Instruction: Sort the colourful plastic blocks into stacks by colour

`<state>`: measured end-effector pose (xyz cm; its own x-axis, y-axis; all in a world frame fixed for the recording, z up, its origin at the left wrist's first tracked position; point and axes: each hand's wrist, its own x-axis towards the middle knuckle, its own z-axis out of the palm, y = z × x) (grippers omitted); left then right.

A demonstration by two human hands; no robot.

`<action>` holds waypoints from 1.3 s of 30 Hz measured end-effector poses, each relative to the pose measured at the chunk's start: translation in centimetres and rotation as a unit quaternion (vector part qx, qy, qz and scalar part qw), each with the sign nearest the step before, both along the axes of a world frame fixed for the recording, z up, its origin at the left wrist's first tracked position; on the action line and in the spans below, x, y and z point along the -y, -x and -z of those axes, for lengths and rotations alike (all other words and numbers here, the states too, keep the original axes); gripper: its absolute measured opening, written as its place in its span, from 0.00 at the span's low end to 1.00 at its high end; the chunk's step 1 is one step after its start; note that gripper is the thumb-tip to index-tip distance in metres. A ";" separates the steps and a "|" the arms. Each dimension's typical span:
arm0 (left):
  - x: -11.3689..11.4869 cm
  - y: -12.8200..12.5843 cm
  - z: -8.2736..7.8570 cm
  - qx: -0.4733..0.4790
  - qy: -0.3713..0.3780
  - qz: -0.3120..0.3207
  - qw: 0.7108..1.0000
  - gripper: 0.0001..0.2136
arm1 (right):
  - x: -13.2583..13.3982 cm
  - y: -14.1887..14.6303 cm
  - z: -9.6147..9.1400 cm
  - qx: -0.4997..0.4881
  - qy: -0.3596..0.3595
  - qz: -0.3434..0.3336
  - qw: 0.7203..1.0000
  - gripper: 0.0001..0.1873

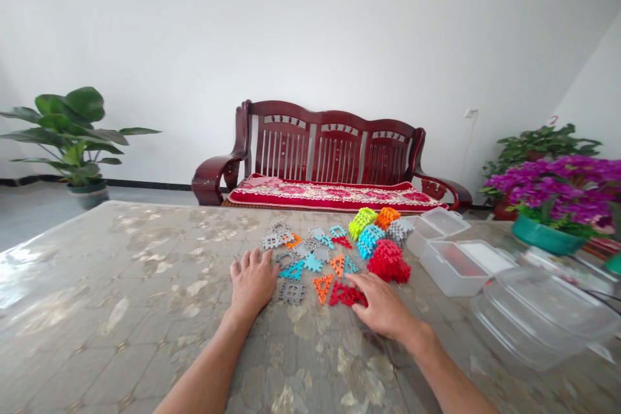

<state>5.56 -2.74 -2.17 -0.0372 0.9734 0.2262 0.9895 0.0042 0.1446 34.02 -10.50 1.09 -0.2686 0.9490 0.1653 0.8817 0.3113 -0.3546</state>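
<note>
My left hand [252,283] lies flat on the marble-patterned table [121,284], fingers spread, just left of a grey square tile [292,292]. My right hand [383,305] rests palm down with its fingers stretched onto red triangle tiles [347,295]. Between and beyond the hands lie several loose flat plastic tiles: an orange triangle [323,285], teal pieces [303,266] and grey squares [277,237]. Behind them stand stacked tiles in green [362,220], orange [387,215], blue [369,239], grey [399,229] and red [388,260].
Clear plastic boxes [458,265] and a lid [439,223] sit right of the stacks, and a large clear container [538,317] sits near the right edge. A pot of purple flowers [557,197] stands at far right. A red wooden bench [330,162] and a potted plant [77,136] stand beyond the table.
</note>
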 end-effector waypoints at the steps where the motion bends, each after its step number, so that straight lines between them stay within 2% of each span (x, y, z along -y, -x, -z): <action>1: 0.0 0.0 0.0 0.000 0.001 -0.001 1.000 0.22 | 0.0 -0.1 -0.1 -0.008 -0.004 0.007 1.000 0.32; 6: 0.0 0.0 0.0 -0.008 -0.002 0.003 1.000 0.22 | 0.1 -0.2 -0.5 -0.027 -0.019 0.032 0.999 0.30; 12: 0.2 -0.1 -0.2 -0.011 -0.004 0.004 1.000 0.22 | 0.3 -0.7 -0.3 0.022 0.032 0.020 0.999 0.30; 16: 0.1 -0.1 -0.1 -0.011 0.000 0.001 1.000 0.22 | 0.0 -0.8 0.0 0.006 0.026 0.013 1.000 0.28; 23: 0.0 0.0 0.1 -0.008 -0.004 0.004 1.000 0.22 | -0.4 -0.9 0.5 -0.040 0.007 0.017 0.999 0.32; 26: -0.1 0.1 0.1 -0.009 -0.005 0.004 1.000 0.22 | -0.2 -1.4 0.7 -0.010 0.012 0.003 1.000 0.32; 30: -0.1 0.0 0.1 -0.008 0.001 0.005 1.000 0.22 | 0.0 -1.6 0.9 0.040 0.011 0.030 0.999 0.33; 33: -0.1 0.0 0.1 -0.008 0.001 0.006 1.000 0.22 | 0.1 -1.2 0.8 0.041 0.006 0.039 0.998 0.33; 36: -0.1 0.0 0.1 -0.008 0.001 0.004 1.000 0.22 | 0.0 -0.9 0.5 0.008 -0.011 0.043 0.999 0.34; 39: -0.1 0.0 0.1 -0.005 0.002 0.001 1.000 0.22 | -0.1 -1.3 -0.2 -0.043 -0.068 0.052 0.995 0.32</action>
<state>5.53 -2.59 -2.29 -0.0328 0.9742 0.2234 0.9909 0.0025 0.1345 35.27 -10.40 1.33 -0.1488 0.9380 0.3130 0.8802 0.2698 -0.3904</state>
